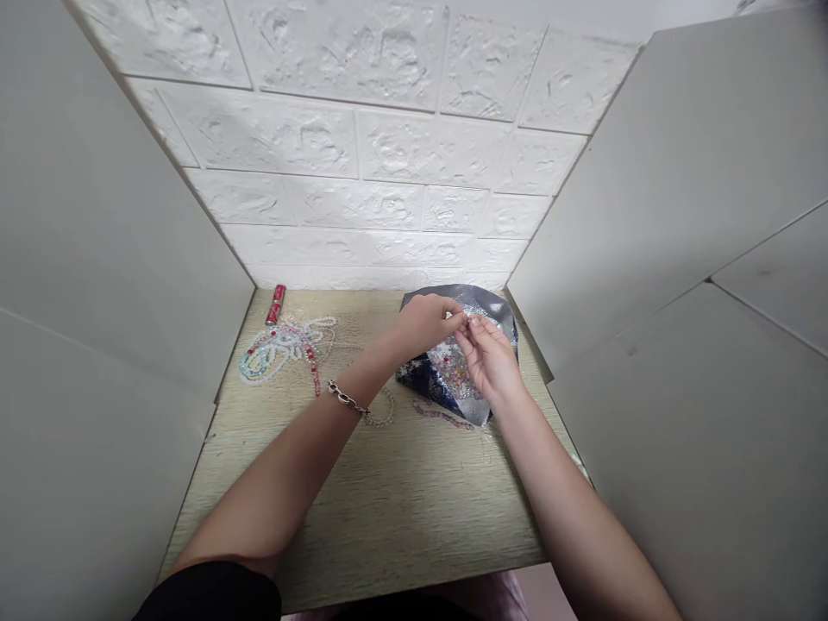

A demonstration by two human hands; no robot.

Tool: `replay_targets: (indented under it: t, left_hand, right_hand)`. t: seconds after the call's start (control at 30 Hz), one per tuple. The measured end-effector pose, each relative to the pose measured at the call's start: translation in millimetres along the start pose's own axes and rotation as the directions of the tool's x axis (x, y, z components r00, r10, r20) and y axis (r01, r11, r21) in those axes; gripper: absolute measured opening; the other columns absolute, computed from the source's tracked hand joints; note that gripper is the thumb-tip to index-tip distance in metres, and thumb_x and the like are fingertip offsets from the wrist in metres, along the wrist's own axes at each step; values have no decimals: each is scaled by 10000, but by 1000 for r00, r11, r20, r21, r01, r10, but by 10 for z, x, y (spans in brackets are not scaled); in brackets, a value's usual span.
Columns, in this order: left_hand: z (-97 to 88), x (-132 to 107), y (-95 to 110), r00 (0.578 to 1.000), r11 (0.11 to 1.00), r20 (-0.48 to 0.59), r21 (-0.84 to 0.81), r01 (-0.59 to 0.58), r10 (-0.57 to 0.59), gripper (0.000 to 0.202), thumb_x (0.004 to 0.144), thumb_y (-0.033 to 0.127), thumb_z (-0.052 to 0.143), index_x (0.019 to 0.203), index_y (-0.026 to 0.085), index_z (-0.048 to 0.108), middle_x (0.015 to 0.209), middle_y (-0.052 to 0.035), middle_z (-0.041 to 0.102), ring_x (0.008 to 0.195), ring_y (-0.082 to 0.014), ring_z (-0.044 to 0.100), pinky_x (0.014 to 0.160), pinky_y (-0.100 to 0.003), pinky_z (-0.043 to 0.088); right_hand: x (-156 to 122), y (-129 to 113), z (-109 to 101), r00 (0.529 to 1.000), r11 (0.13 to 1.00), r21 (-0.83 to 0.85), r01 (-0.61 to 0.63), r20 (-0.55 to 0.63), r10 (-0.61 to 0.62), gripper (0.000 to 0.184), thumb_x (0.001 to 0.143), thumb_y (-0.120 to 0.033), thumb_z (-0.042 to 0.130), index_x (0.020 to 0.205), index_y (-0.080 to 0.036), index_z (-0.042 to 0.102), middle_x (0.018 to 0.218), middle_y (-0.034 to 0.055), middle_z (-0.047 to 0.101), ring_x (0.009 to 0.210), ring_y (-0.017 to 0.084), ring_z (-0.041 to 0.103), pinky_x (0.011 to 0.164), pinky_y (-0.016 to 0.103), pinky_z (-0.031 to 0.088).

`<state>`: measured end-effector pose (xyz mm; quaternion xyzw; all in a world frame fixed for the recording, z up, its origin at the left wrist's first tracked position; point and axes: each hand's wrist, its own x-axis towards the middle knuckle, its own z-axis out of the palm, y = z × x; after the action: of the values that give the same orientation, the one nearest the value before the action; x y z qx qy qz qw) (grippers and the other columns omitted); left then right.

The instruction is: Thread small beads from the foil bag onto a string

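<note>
Over an opened silver-lined bag (423, 379) full of small coloured beads (448, 366), my two hands meet with their fingertips nearly touching. My left hand (423, 326) is closed in a pinch, its wrist wearing a chain bracelet (348, 397). Beside it, my right hand (490, 358) is also pinched, thumb against the fingers. Whatever sits between the fingertips is too small to make out. A short string of pinkish beads (443, 416) lies at the bag's near edge. Partly behind my left forearm is a loop of clear beads (385, 410).
At the back left of the wooden tabletop (414, 509) lies a heap of white, blue and red bead strings (285, 349). A red cylinder (276, 304) rests behind it. Grey panels (647, 241) flank both sides, and a white brick-patterned wall (388, 138) stands behind.
</note>
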<state>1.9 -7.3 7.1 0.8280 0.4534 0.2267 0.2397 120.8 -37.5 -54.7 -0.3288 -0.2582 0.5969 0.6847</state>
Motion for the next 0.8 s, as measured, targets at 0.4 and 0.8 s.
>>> replay_targets:
  t: [0.4,0.8]
  left_hand:
    - [3,-4,0,1000,1000,-10,24,10,-10,278,737,277,406,789,194,667,612,-17,599,571,-87,457,573,-218,331]
    - [-4,1,0,1000,998,3,60,-1,1,272,733,292,415,779,198,666,586,-9,582,540,-84,427,551,-217,306]
  right_hand:
    - [2,6,-9,1000,1000,2,-2,-10,2,79,670,-182,632,717,-157,574,721,-12,597,713,57,571,766,178,491]
    - [-9,4,5,1000,1000,2,-1,-5,1,90,651,-174,648,708,-157,580,704,-18,603,692,57,578,747,177,504]
